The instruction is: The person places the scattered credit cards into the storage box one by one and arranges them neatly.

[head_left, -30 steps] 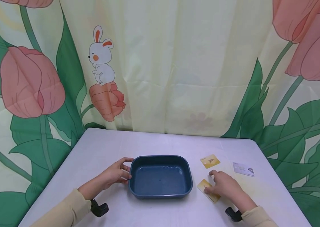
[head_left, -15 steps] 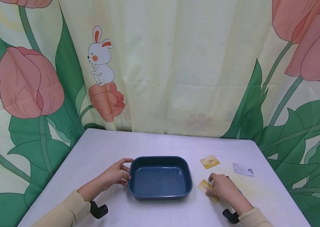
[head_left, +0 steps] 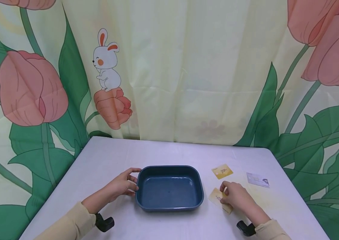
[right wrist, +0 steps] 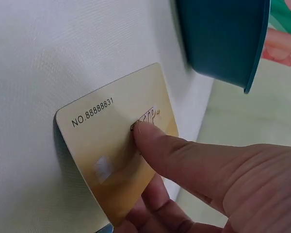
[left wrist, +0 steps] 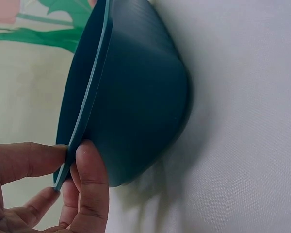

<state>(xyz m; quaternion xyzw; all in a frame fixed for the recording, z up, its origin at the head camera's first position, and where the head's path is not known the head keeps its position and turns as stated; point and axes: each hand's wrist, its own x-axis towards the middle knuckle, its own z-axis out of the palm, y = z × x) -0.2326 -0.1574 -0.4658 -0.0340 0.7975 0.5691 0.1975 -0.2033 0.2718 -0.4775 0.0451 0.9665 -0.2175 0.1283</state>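
Note:
A dark blue rectangular tub (head_left: 169, 186) sits on the white table. At its left end my left hand (head_left: 122, 185) pinches the rim; the left wrist view shows the thumb on one side of the tub wall (left wrist: 136, 92) and fingers on the other. My right hand (head_left: 238, 196) pinches a gold card (head_left: 216, 195) to the right of the tub. Seen from the right wrist, the thumb lies on the printed face of this gold card (right wrist: 111, 136), which bears a number, and fingers are behind it. The card is tilted, with a shadow along its edge.
Farther back on the table (head_left: 112, 153) lies a second gold card (head_left: 222, 171). A silver-lilac card (head_left: 258, 180) lies to its right. Behind the table hangs a curtain (head_left: 211, 73) printed with tulips and a rabbit.
My right hand has taken the near gold card between thumb and fingers and tilted it up from the table. The left hand stays at the tub's rim.

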